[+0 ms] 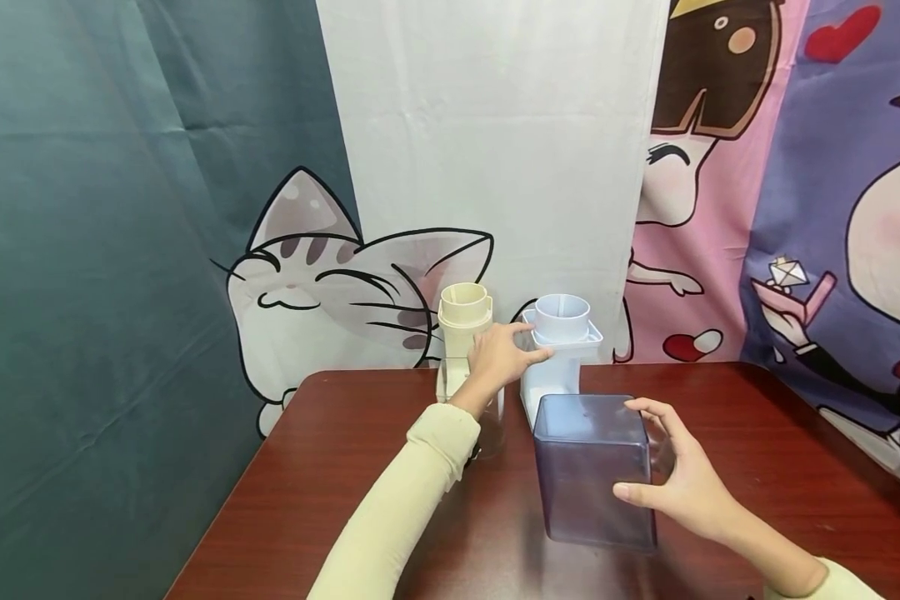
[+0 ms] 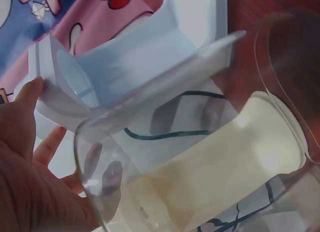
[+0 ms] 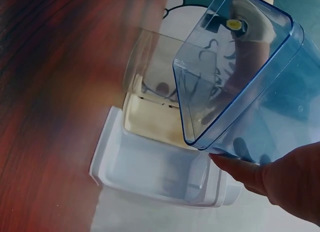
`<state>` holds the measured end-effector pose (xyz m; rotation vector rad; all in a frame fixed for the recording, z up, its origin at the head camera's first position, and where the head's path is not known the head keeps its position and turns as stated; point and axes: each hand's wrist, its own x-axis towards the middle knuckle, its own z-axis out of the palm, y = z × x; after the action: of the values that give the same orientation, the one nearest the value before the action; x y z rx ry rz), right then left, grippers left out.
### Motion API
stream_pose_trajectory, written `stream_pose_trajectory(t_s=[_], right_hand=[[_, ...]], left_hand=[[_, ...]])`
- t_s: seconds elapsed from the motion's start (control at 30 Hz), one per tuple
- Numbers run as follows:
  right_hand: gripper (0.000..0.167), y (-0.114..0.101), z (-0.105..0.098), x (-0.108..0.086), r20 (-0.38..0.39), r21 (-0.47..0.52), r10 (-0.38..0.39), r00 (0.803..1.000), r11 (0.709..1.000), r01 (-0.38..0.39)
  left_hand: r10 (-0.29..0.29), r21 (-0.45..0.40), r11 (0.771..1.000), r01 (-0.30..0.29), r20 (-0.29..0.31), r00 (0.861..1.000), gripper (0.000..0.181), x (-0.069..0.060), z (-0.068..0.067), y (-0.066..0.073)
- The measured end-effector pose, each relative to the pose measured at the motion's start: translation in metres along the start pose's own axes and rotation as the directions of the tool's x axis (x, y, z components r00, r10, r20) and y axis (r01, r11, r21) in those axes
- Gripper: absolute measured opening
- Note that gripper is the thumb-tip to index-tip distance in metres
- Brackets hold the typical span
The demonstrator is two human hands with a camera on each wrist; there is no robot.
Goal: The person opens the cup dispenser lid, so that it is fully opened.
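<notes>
A light blue plastic stand [image 1: 562,367] with a round collar on top stands at the back of the table. My left hand [image 1: 498,358] holds the edge of its top between thumb and fingers, also visible in the left wrist view, where the thumb [image 2: 31,92] lies against the rim. In my right hand [image 1: 682,475] is a translucent blue square container [image 1: 592,483], gripped at its right side in front of the stand. The right wrist view shows this container [image 3: 230,92] close up, with the light blue stand [image 3: 150,162] beyond it.
A cream stand [image 1: 465,321] of similar shape is left of the blue one, partly behind my left forearm. A clear rounded container [image 1: 492,429] stands before it. The brown table [image 1: 330,467] meets a printed cloth backdrop [image 1: 495,125].
</notes>
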<state>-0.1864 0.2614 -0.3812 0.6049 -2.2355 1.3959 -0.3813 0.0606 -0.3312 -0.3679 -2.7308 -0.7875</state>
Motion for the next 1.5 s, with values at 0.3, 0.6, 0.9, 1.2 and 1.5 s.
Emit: stream_pose_trajectory(t_s=[0.3, 0.6, 0.9, 1.2, 1.5], right_hand=[[0.088, 0.011, 0.003, 0.005, 0.030, 0.086, -0.020, 0.999, 0.996, 0.017], [0.087, 0.020, 0.007, 0.010, 0.044, 0.115, 0.019, 0.999, 0.993, -0.024], [0.086, 0.038, 0.004, 0.022, 0.024, 0.044, 0.071, 0.997, 0.996, -0.072], [0.084, 0.056, 0.008, 0.035, 0.015, -0.025, 0.071, 0.997, 0.997, -0.070], [0.082, 0.068, 0.010, 0.041, 0.036, 0.016, 0.084, 0.996, 0.996, -0.085]], left_hand=[[-0.062, 0.036, 0.997, 0.062, 0.007, 0.998, 0.060, 0.020, 0.002, 0.000], [-0.096, 0.048, 0.994, 0.095, 0.026, 0.995, 0.060, 0.033, -0.001, -0.003], [-0.094, 0.023, 0.995, 0.093, 0.046, 0.994, 0.062, 0.038, 0.004, 0.003], [-0.121, 0.030, 0.992, 0.120, 0.045, 0.992, 0.062, 0.045, 0.007, 0.000], [-0.121, -0.041, 0.991, 0.124, 0.063, 0.991, 0.068, 0.048, 0.009, -0.003]])
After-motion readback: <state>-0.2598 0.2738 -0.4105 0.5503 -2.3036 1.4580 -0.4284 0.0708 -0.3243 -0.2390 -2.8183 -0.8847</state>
